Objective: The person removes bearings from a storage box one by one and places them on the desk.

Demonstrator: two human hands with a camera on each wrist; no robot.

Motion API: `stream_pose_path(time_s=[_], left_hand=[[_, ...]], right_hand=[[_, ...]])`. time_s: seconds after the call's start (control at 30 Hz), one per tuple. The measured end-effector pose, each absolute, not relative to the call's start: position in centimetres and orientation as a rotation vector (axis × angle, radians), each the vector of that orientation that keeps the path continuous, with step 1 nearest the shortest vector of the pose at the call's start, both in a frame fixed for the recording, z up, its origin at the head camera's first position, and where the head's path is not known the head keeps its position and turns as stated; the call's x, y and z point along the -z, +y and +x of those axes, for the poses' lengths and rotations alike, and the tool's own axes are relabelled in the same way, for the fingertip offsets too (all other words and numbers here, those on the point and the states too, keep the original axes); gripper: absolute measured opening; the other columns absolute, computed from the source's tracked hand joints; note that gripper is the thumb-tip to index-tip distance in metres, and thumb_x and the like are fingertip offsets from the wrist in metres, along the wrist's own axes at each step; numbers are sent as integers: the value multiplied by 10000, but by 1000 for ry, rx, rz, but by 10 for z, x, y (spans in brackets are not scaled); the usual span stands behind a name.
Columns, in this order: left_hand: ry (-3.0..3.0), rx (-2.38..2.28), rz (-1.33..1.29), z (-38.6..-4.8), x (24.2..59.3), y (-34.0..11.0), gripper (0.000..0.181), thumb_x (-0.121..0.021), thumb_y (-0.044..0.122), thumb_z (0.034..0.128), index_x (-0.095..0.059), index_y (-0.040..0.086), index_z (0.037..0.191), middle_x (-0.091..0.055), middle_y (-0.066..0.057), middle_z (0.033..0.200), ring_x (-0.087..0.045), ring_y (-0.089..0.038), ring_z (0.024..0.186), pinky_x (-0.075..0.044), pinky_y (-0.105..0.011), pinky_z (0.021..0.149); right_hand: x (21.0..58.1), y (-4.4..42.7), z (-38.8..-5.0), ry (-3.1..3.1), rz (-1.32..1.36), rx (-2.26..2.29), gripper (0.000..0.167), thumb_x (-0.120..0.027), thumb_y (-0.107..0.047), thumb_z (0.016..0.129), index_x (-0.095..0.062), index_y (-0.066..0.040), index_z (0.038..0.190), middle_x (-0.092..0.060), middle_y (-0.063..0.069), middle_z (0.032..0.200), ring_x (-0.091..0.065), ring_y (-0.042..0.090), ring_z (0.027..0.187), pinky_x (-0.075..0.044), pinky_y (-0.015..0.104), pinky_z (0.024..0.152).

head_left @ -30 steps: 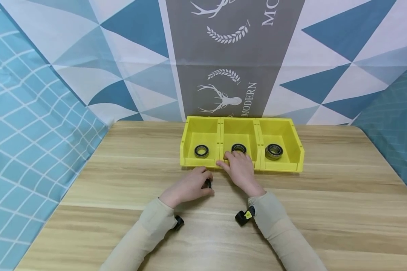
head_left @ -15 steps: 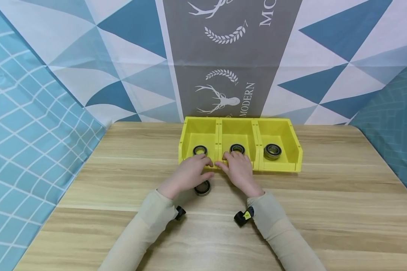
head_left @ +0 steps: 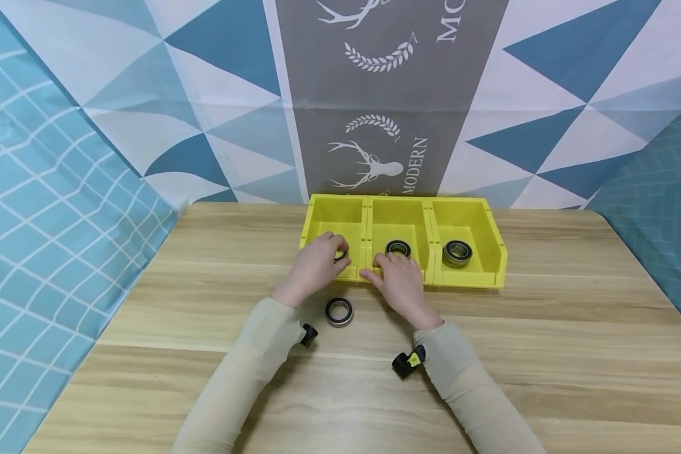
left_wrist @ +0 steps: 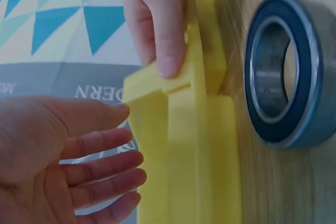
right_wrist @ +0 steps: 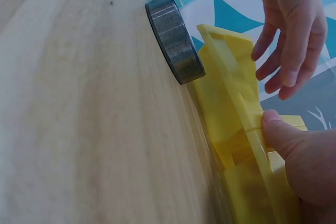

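My left hand (head_left: 316, 268) is over the left yellow bin (head_left: 340, 208), around a bearing (head_left: 340, 259) partly hidden by its fingers. In the left wrist view, that hand's fingers (left_wrist: 105, 166) are spread and loosely bent, with nothing between them. My right hand (head_left: 400, 284) holds the front edge of the middle bin (head_left: 397, 211), its thumb (right_wrist: 281, 132) on the rim where two bins meet and its fingers curled inside. A black-sealed steel ball bearing (head_left: 339, 325) lies flat on the table in front of the bins.
Three yellow bins stand joined in a row near the table's back edge. A bearing (head_left: 398, 243) sits in the middle bin, and another bearing (head_left: 457, 262), seemingly stacked, is in the right bin (head_left: 462, 211). Behind hangs a patterned cloth (head_left: 250, 126).
My left hand has let go of the bearing on the table and moved forward over the left bin, to the bearing inside. The right hand has stayed on the middle bin's edge.
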State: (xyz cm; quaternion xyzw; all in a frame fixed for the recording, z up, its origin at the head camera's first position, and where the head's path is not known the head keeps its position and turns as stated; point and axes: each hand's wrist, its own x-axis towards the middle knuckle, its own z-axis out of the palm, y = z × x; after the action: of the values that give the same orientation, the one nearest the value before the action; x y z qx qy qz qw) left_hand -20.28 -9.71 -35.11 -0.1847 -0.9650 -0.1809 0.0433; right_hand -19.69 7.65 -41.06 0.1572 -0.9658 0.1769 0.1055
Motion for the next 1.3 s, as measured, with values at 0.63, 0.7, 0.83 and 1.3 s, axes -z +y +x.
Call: stream_pose_path(time_s=[0.63, 0.7, 0.83, 1.3], left_hand=[[-3088, 469, -493, -235, 361, -97, 388, -607, 275, 862, -556, 68, 1186, -526, -133, 1192, -536, -273, 1059, -442, -400, 885], [-3124, 440, -507, -237, 362, -97, 423, -604, 294, 863, -541, 60, 1209, -514, -141, 1213, -527, -280, 1078, -430, -399, 907], [-3186, 404, -539, -239, 365, -96, 478, -593, 317, 868, -509, 44, 1251, -490, -159, 1249, -510, -299, 1105, -409, -404, 939], [-3293, 415, -523, -244, 375, -93, 491, -503, 313, 925, -425, 42, 1327, -389, -182, 1350, -414, -342, 1210, -358, -448, 987]], right_hand=[[410, 76, -197, -2841, 476, -533, 401, -487, -518, 875, -573, -129, 916, -602, 56, 900, -540, 260, 915, -369, 350, 728], [410, 77, -197, -2843, 478, -531, 405, -484, -520, 875, -575, -128, 920, -606, 58, 907, -541, 261, 918, -372, 351, 733], [411, 77, -197, -2840, 478, -521, 404, -489, -518, 874, -578, -126, 918, -612, 59, 907, -547, 260, 908, -376, 349, 726], [412, 76, -197, -2812, 490, -513, 384, -500, -503, 874, -575, -128, 906, -606, 56, 891, -546, 261, 921, -373, 348, 724]])
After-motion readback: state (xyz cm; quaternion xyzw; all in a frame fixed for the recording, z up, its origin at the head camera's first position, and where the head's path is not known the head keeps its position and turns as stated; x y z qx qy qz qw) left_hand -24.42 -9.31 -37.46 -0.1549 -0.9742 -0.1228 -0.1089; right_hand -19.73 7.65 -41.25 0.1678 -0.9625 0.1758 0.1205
